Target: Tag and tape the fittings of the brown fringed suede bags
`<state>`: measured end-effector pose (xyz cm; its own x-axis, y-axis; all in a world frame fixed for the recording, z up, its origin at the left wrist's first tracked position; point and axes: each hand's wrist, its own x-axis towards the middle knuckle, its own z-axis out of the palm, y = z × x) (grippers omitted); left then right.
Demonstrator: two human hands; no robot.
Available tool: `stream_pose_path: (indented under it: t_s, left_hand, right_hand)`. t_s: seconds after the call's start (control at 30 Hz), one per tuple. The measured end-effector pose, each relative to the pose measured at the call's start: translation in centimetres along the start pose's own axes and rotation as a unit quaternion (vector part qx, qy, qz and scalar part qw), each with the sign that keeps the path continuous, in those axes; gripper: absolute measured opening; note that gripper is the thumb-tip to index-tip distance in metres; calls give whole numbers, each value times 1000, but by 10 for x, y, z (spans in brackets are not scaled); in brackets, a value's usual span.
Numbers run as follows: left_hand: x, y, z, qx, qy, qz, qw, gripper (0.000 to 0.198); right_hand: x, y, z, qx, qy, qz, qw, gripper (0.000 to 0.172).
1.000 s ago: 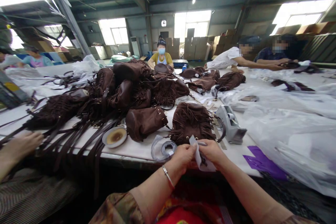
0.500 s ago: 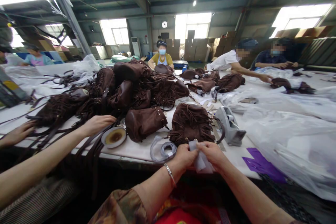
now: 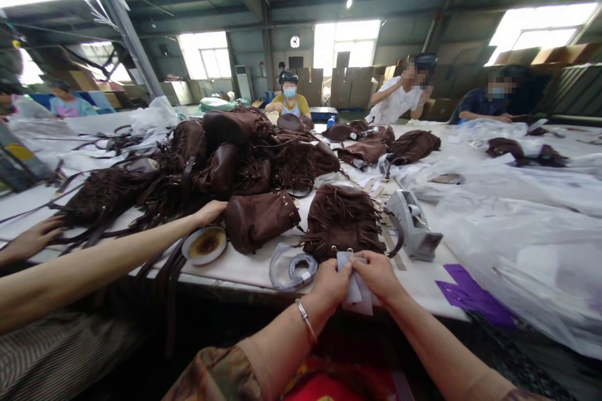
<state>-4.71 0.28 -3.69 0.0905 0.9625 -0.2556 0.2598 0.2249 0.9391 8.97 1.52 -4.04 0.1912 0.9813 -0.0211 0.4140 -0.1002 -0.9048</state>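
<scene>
Between my two hands is a thin, whitish translucent sheet [image 3: 358, 293], perhaps tissue or soft plastic, pinched near its upper edge. My left hand [image 3: 333, 282], with a silver bangle at the wrist, grips it from the left. From the right, my right hand [image 3: 379, 272] holds it with fingers closed. Just beyond them a brown fringed bag [image 3: 343, 219] lies on the table, its near edge close to my fingertips. To the left sits a coil of grey strip [image 3: 301, 269]. A second brown bag [image 3: 261, 220] lies on its side behind the coil.
A grey tape dispenser [image 3: 414, 229] stands right of the fringed bag. Brown bags [image 3: 226, 166] are heaped at left. A round dish [image 3: 204, 244] holds brown stuff. A co-worker's hand [image 3: 211, 212] reaches in beside it. Clear plastic [image 3: 527, 244] and a purple piece [image 3: 473, 294] lie right.
The sheet has shifted slightly and hangs more folded between my hands. The neighbour's hand at left has moved right to the second bag. Across the table, a co-worker in white has straightened up.
</scene>
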Motion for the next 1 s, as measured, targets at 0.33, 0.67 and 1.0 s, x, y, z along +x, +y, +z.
stream_pose_path:
  t_s: [0.33, 0.67, 1.0]
  left_hand:
    - [1, -5, -4, 0, -2, 37, 999, 20]
    - [-2, -6, -1, 152, 56, 52, 985, 17]
    - [-12, 2, 1, 7, -22, 57, 998, 9]
  right_hand:
    - [-9, 8, -4, -4, -18, 22, 1000, 33]
    - [-13, -4, 6, 98, 24, 89, 991, 30]
    - [-12, -16, 11, 198, -73, 100, 972, 33]
